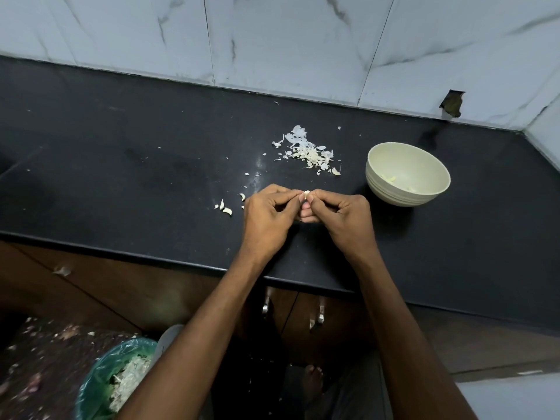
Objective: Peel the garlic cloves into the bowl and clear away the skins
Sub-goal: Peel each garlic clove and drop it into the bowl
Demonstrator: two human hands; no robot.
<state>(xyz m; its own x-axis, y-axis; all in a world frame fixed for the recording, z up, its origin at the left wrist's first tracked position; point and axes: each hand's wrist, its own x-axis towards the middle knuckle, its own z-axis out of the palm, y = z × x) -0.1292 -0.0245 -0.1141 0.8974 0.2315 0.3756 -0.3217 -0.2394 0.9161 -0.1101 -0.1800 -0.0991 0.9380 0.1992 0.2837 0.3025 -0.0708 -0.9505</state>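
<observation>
Left hand (268, 221): fingers curled, thumb and forefinger pinching one garlic clove (306, 194) from its left side. Right hand (344, 218): likewise curled, pinching the same clove from the right; the two hands meet at their fingertips above the black counter (121, 165), near its front edge.

Loose cloves (225, 208): a few, lying on the counter just left of the left hand, apart from it.

Heap of skins (309, 151): pale papery scraps, beyond the hands toward the wall, with stray flakes scattered around it.

Bowl (407, 174): cream, upright, on the counter right of the skins and beyond the right hand; a few pale pieces lie inside.

Bin (112, 380): lined with a green bag, on the floor lower left, holding pale peelings.

Wall (272, 40): white marbled tiles behind the counter.
</observation>
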